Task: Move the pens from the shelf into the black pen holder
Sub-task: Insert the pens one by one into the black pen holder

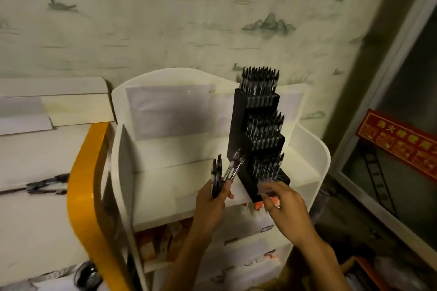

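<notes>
Pens (224, 173) fan out of your left hand (216, 198), gripped as a ready bundle beside the black pen holder (238, 130) on the white shelf (165, 186). Your right hand (281, 201), fingers loosely curled, reaches the holder's base, likely steadying it; I can't tell if it pinches anything.

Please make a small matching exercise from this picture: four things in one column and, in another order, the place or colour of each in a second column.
1. bundle of pens
2. black pen holder
3. right hand
4. curved rail

A. yellow
B. stands on the white shelf, its tiers full of pens
C. gripped in the left hand
D. reaches to the holder's lowest front edge

Pairs: 1-C, 2-B, 3-D, 4-A
</notes>
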Demonstrator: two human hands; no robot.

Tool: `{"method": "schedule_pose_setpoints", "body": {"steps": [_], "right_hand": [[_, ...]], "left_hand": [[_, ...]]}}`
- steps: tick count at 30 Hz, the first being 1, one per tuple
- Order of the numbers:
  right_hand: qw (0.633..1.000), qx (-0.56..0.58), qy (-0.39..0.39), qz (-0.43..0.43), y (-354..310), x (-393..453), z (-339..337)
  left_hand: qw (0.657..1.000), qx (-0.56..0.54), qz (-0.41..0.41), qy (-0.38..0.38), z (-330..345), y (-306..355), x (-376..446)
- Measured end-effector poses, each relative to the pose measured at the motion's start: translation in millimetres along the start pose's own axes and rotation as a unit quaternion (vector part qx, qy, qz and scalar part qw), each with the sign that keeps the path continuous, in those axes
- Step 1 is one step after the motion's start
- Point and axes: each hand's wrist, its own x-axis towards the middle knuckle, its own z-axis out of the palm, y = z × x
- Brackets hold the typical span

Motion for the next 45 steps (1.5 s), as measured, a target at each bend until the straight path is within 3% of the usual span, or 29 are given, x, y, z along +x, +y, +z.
{"method": "schedule_pose_setpoints", "body": {"steps": [10, 17, 23, 29, 35, 41, 45], "right_hand": [[0.999, 0.047, -0.006, -0.015, 32, 55, -26], [0.990, 0.138, -0.010, -0.038, 57, 88, -32], [0.972, 0.229, -0.048, -0.005, 91, 112, -36], [0.959, 0.270, -0.076, -0.038, 114, 137, -52], [0.917, 0.385, -0.104, -0.006, 121, 154, -54], [0.923, 0.384, -0.011, -0.011, 126, 165, -56], [0.953, 0.296, 0.021, -0.058, 131, 167, -45]], "left_hand": [[1.000, -0.013, 0.005, 0.014, 66, 5, 37], [1.000, -0.002, 0.020, 0.023, 106, 8, 47], [0.998, -0.018, 0.016, 0.053, 146, 5, 54], [0.997, -0.003, 0.010, 0.074, 182, 4, 65], [0.995, 0.003, -0.004, 0.104, 192, 0, 73], [0.983, 0.020, -0.017, 0.182, 175, -12, 73], [0.977, 0.038, -0.010, 0.208, 156, -20, 71]]}}
